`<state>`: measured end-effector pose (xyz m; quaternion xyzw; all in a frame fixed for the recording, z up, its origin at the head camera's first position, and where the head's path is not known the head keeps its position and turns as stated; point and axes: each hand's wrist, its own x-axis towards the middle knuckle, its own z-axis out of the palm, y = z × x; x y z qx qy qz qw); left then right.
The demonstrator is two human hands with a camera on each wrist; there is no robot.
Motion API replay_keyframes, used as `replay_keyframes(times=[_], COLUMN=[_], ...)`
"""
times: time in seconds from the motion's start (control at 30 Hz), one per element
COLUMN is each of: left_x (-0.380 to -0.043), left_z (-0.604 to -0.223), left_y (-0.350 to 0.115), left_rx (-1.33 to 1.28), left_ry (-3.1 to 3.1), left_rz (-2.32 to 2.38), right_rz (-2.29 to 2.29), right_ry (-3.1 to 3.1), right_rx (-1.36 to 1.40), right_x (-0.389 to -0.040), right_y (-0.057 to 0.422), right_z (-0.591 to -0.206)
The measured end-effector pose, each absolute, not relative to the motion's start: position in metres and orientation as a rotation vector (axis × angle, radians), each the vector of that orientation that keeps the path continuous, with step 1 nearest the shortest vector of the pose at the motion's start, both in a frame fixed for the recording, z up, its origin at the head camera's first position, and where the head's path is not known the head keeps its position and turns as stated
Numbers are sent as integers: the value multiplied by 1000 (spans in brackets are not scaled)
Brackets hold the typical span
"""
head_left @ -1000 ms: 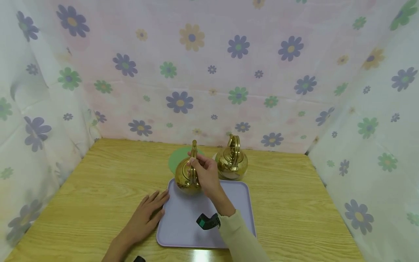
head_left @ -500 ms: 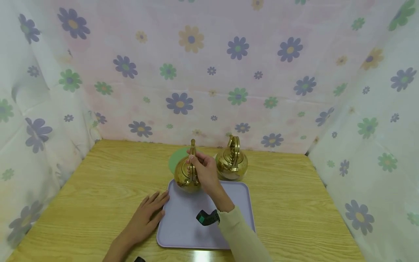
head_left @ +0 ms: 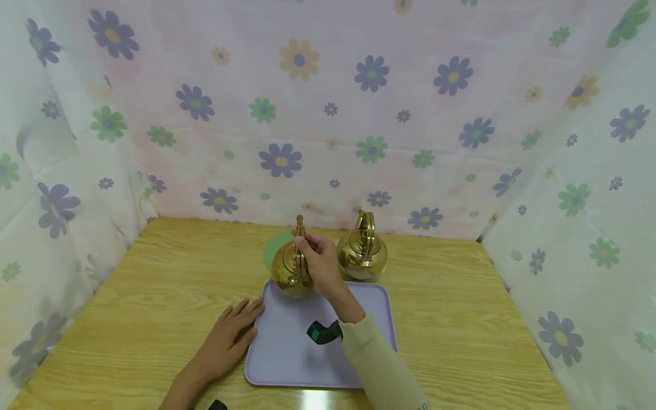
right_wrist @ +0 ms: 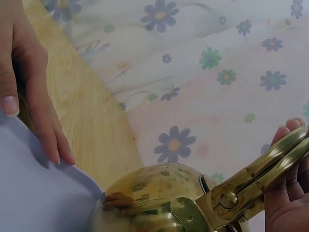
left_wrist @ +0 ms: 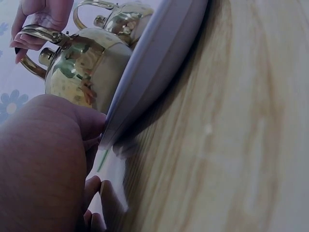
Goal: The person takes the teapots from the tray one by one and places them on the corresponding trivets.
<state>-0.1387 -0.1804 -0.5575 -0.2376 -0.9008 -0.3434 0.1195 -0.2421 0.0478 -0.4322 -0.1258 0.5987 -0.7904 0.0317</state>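
Note:
My right hand (head_left: 324, 266) grips the upright handle of a shiny gold kettle (head_left: 283, 274) over the back left of a lilac tray (head_left: 287, 356). In the right wrist view, fingers curl round the kettle's (right_wrist: 154, 186) double-barred handle. Whether the kettle's base touches the tray is hard to tell. My left hand (head_left: 222, 344) lies at the tray's left edge with fingers stretched out; in the left wrist view its thumb (left_wrist: 89, 123) touches the tray rim (left_wrist: 145, 72). Behind the tray, to the right, stands a second gold kettle (head_left: 353, 259), held by neither hand.
A flat green disc (head_left: 274, 247) lies behind the held kettle, partly covered by it. The wooden table (head_left: 451, 330) extends on both sides of the tray. Flowered cloth (head_left: 318, 125) hangs behind the table and along both sides.
The right hand and its kettle have shifted slightly back and to the left, towards the green disc. My left hand, the tray and the second kettle stay where they were.

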Motion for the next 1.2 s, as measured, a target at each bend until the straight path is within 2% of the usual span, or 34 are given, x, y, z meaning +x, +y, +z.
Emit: replay_keyframes(times=[0.63, 1.2], left_x=[-147, -140], left_z=[-557, -560], left_y=[-181, -181], left_rx=[-711, -707], left_ry=[-2631, -2608], left_rz=[-996, -999], right_rz=[-2419, -2404], right_ry=[1844, 1812], right_rx=[-398, -429], right_x=[-256, -256], right_y=[52, 50], right_z=[-427, -431])
